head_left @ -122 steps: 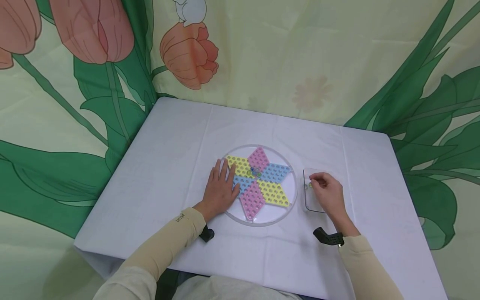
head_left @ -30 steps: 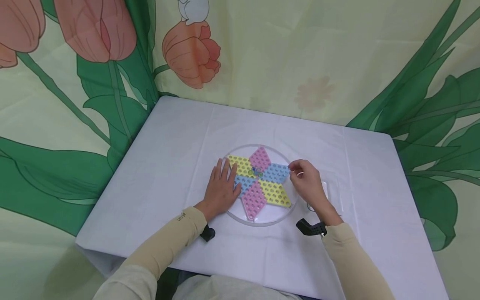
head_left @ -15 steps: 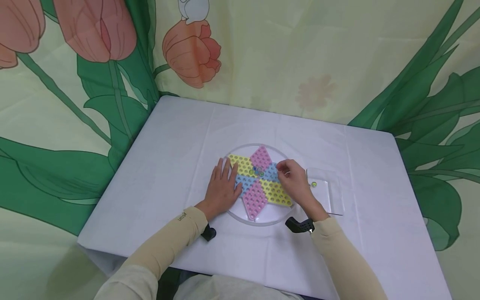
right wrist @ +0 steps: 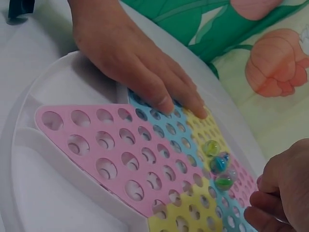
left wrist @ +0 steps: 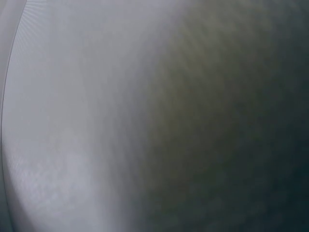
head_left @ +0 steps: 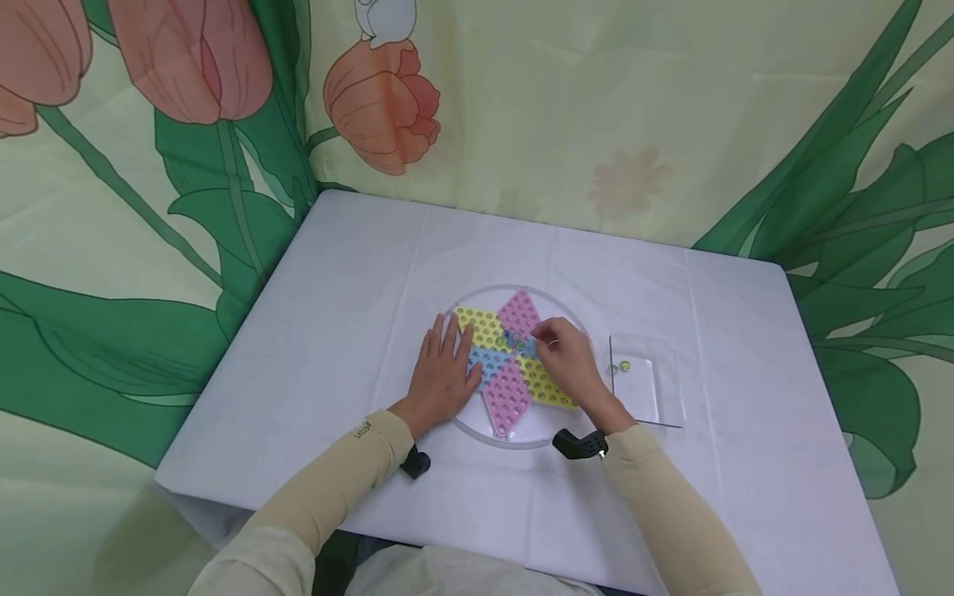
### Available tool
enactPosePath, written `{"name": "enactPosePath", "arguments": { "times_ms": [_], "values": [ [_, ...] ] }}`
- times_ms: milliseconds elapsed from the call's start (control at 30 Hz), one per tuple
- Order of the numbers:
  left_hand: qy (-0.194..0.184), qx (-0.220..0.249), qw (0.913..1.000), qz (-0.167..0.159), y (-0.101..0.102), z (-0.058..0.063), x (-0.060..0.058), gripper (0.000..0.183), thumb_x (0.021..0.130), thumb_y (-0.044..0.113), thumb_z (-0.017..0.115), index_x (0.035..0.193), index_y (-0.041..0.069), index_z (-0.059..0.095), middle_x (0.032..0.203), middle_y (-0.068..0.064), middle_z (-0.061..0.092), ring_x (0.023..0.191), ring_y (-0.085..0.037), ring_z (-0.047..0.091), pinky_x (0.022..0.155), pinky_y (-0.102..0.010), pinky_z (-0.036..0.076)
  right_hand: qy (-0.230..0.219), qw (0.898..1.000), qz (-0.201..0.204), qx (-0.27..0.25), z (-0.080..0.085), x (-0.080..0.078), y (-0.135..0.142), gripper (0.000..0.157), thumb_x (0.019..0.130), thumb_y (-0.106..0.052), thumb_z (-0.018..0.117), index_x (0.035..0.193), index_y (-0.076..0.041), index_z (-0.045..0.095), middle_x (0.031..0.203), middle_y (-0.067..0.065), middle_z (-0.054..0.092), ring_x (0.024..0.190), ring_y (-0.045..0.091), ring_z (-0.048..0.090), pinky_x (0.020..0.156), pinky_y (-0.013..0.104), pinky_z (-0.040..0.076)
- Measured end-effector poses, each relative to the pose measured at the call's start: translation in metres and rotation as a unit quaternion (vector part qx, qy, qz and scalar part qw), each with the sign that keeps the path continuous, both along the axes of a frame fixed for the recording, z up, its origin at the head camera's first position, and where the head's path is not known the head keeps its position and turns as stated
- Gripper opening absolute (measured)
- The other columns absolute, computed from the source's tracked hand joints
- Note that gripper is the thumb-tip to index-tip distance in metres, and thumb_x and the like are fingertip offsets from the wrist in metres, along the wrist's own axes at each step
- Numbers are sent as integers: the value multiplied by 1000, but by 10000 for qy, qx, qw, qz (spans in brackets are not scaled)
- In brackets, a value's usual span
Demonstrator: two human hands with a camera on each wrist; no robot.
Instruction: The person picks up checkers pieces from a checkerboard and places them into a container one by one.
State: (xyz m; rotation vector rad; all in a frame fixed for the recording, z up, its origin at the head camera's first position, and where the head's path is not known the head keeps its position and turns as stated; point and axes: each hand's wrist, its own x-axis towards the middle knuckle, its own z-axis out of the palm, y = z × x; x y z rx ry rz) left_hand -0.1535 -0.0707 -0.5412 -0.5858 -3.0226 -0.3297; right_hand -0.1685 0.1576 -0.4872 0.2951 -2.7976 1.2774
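Observation:
A round white Chinese checkers board point(head_left: 503, 443) bears a star of pink, yellow and blue holed panels. Flat on its left part rests my left hand point(head_left: 440, 377), fingers straight, over yellow and blue panels. Several glass marbles point(right wrist: 223, 181) sit grouped around the star's middle. Just right of them, over the blue panel, is my right hand point(head_left: 566, 356), thumb and fingers curled into a pinch; it seems to hold a marble, which the fingers hide. In the right wrist view those curled fingers point(right wrist: 268, 205) show at the right edge.
A clear square box point(head_left: 663, 397) stands right of the board, with a few marbles point(head_left: 624, 366) at its left side. A white cloth point(head_left: 358, 273) covers the table. Behind hangs a curtain point(head_left: 551, 108) printed with tulips. The left wrist view is blurred.
My right hand has moved left from the clear box, over the blue panel, to beside the grouped marbles. The box and its marbles are uncovered. My left hand has stayed on the board.

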Motion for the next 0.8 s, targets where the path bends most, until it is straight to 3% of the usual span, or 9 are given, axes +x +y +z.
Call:
{"name": "enactPosePath", "arguments": {
  "times_ms": [433, 800],
  "values": [
    [25, -92, 10000, 3, 1, 0, 0, 68, 103, 41, 39, 158, 4, 20, 164, -24, 12, 153, -43, 6, 122, -55, 16, -74, 9994, 332, 64, -16, -5, -11, 12, 92, 0, 58, 104, -1, 63, 100, 12, 62, 91, 22, 59, 80, 34, 52],
    [62, -222, 9997, 46, 2, 1, 0, 69, 102, 42, 39, 158, 5, 21, 164, -25, 13, 153, -43, 7, 122, -55, 17, -149, 9990, 350, 239, -18, -8, -17, 9, 91, 0, 62, 99, -1, 65, 99, 12, 59, 92, 22, 59, 82, 35, 54]
  ]
}}
